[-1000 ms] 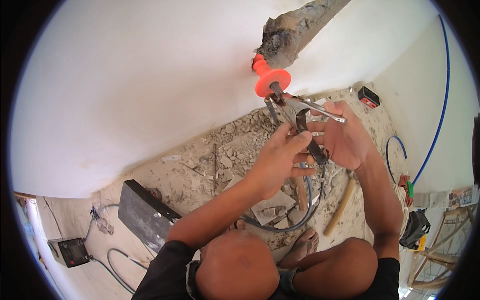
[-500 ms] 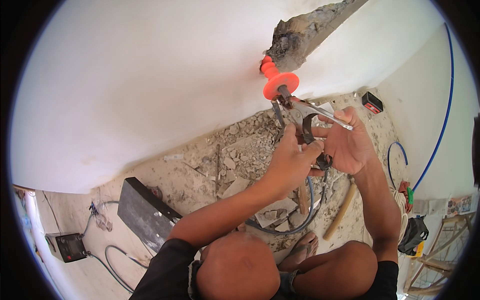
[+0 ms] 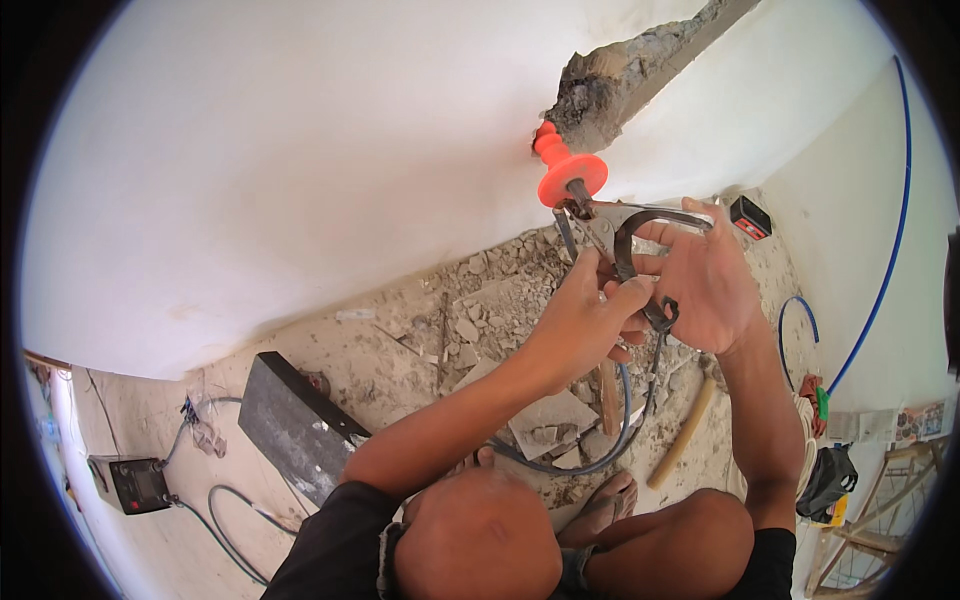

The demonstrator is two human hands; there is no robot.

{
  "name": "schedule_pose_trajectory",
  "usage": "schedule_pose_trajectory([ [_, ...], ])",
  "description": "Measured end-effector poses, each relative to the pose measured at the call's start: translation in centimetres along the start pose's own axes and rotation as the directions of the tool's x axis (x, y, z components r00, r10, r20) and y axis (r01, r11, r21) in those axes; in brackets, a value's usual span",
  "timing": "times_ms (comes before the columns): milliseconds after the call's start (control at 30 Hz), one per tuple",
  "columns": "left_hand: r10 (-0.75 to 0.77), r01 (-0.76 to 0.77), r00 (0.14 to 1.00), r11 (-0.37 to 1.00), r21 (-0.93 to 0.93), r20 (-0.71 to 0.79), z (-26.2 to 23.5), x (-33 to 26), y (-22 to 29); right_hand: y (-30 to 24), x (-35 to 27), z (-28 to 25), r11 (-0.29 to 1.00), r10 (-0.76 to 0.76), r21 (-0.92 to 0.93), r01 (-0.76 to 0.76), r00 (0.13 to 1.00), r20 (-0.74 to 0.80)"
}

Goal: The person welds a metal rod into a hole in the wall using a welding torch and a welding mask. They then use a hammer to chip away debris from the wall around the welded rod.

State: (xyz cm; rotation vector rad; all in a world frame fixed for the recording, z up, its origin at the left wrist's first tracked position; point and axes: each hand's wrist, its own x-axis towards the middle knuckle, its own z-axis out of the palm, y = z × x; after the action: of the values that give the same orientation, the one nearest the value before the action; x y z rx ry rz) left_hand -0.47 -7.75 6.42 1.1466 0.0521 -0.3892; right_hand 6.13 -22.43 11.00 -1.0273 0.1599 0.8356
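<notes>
A chisel with an orange-red guarded grip (image 3: 573,179) leans with its top at the broken wall. Locking pliers (image 3: 606,229) with metal jaws and handles are at its lower shank. A black strip (image 3: 624,245) curves over from the pliers' lower handle towards the right. My left hand (image 3: 590,315) is closed around the lower handle and the strip. My right hand (image 3: 705,285) has its thumb bent against the strip's far end by the upper handle; its other fingers reach behind the pliers. A black cable (image 3: 655,370) hangs below my hands.
Rubble (image 3: 500,310) covers the floor along the wall. A dark block (image 3: 297,425) and a black box with cables (image 3: 130,485) lie left. A wooden handle (image 3: 683,432) is near my foot. A small black-red box (image 3: 750,217) and blue tubing (image 3: 880,270) are right.
The black strip now stretches in a wider curve towards my right thumb, lying over the pliers' upper handle. My right hand has turned slightly, its palm more exposed. The view has shifted slightly.
</notes>
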Motion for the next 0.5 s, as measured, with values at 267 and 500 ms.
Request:
schedule_pose_trajectory([
  [267, 0.011, -0.011, 0.998, 1.0, -0.002, -0.057, -0.9, -0.8, -0.6, 0.8, 0.0, 0.7, 0.997, -0.05, -0.061, 0.052, 0.998, 0.025],
  [500, -0.002, 0.028, 0.948, 0.997, 0.078, -0.318, -5.6, -4.7, -5.2, 1.8, -2.1, -8.7, 0.664, -0.532, -0.708, 0.24, 0.817, -0.222],
])
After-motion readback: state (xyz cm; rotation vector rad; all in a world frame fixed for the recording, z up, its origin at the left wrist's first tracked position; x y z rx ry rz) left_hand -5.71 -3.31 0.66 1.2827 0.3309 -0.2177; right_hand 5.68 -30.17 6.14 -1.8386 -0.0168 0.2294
